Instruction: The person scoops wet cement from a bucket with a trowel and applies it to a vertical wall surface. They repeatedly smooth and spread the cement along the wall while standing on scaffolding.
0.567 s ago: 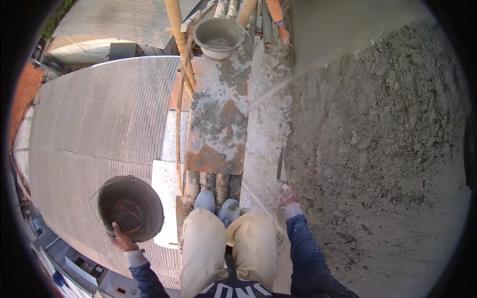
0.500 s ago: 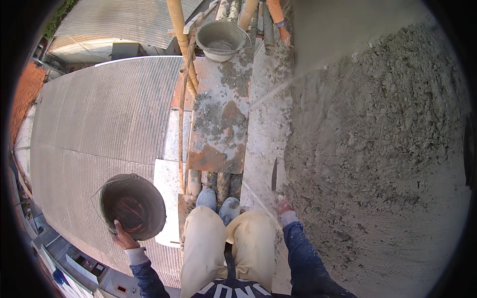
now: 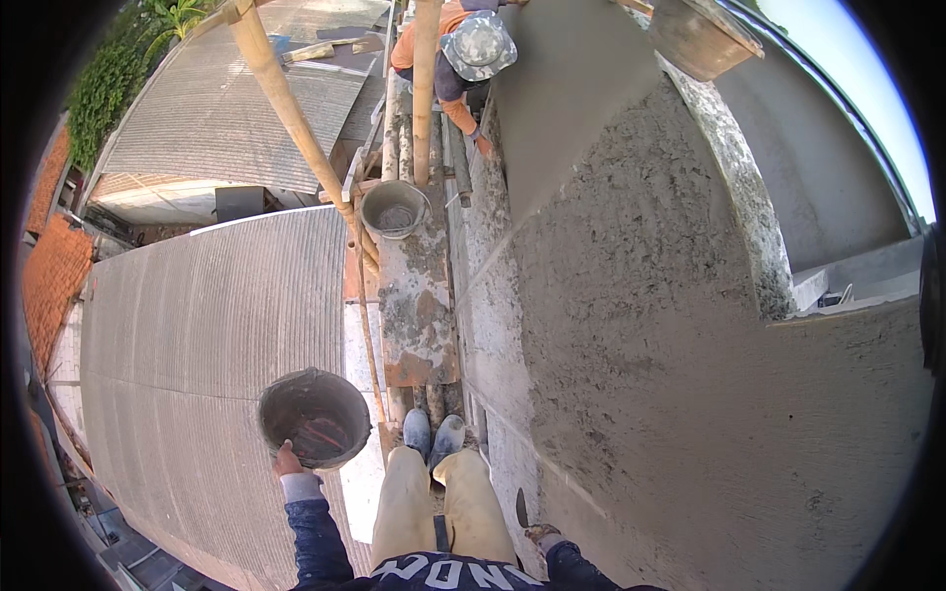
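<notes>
My left hand [image 3: 288, 461] is closed on the near rim of a dark bucket [image 3: 296, 399], held out over the corrugated roof at the left. Its mouth faces up, and reddish streaks show on the bottom. Low at the right, my right hand [image 3: 540, 533] is closed around a trowel; the narrow, dark blade [image 3: 521, 508] points away from me. The trowel's handle is hidden in my fingers. Beside that hand rises a wall [image 3: 631, 295] coated with grey mortar, rough in the middle and smoother toward its far end and near side.
I stand on a narrow bamboo scaffold with a mortar-splashed board [image 3: 419, 340]. Another bucket [image 3: 396, 209] sits at its far end, by bamboo poles [image 3: 286, 94]. Beyond, a co-worker in a patterned hat [image 3: 479, 46] reaches down. A tub [image 3: 705, 39] rests atop the wall. Corrugated roofing [image 3: 217, 315] lies below left.
My view has lifted, bringing the co-worker and the wall's top into sight. The left hand's bucket has shifted right; my right hand has drawn back toward me with the trowel.
</notes>
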A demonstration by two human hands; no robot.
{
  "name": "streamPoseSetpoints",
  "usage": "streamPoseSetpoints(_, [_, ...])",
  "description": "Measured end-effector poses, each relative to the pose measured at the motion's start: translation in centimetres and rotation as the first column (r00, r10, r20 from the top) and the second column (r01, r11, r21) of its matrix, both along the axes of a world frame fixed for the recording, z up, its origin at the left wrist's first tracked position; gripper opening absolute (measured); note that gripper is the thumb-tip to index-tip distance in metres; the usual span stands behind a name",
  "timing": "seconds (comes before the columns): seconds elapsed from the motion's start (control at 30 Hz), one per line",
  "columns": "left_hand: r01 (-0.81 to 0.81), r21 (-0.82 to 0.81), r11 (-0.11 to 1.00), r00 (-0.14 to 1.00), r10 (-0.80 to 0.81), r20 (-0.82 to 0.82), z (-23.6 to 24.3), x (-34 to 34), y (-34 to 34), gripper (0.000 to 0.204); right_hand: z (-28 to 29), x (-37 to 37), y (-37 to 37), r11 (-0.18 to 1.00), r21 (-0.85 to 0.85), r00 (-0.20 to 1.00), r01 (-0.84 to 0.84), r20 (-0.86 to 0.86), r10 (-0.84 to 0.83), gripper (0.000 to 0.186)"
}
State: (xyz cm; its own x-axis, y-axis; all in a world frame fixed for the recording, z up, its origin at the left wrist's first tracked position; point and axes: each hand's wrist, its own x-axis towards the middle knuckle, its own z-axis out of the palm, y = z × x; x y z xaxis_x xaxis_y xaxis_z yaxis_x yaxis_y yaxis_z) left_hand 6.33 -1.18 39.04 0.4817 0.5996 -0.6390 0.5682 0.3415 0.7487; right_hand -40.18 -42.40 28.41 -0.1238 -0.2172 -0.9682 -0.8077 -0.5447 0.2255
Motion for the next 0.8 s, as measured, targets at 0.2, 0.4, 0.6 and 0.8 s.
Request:
streamPoseSetpoints(0.2, [0.051, -0.17, 0.984, 0.999, -0.048, 0.026, 4.9, 2.0, -3.3, 0.028, 13.5, 13.1, -2.3, 0.919, -0.279, 0.844, 0.279, 0.527, -0.097, 0.082])
streamPoseSetpoints(0.4, [0.004, -0.245, 0.969, 0.986, 0.037, 0.161, 7.0, 4.5, -4.5, 0.02, 22.3, 23.8, -6.2, 0.816, -0.272, 0.523, 0.511, 0.851, -0.044, 0.071])
streamPoseSetpoints(0.6, [0.006, -0.323, 0.946, 0.999, 0.011, 0.051, 5.5, 7.9, -3.3, 0.025, 34.3, 34.8, -12.7, 0.681, 0.203, -0.256, 0.704, 0.966, -0.024, 0.041])
streamPoseSetpoints(0.8, [-0.149, -0.425, 0.893, 0.988, 0.148, -0.034, 0.5, 12.7, -5.7, 0.04, 46.0, 45.9, -19.5, 0.589, 0.045, -0.331, 0.807, 0.86, 0.388, 0.044])
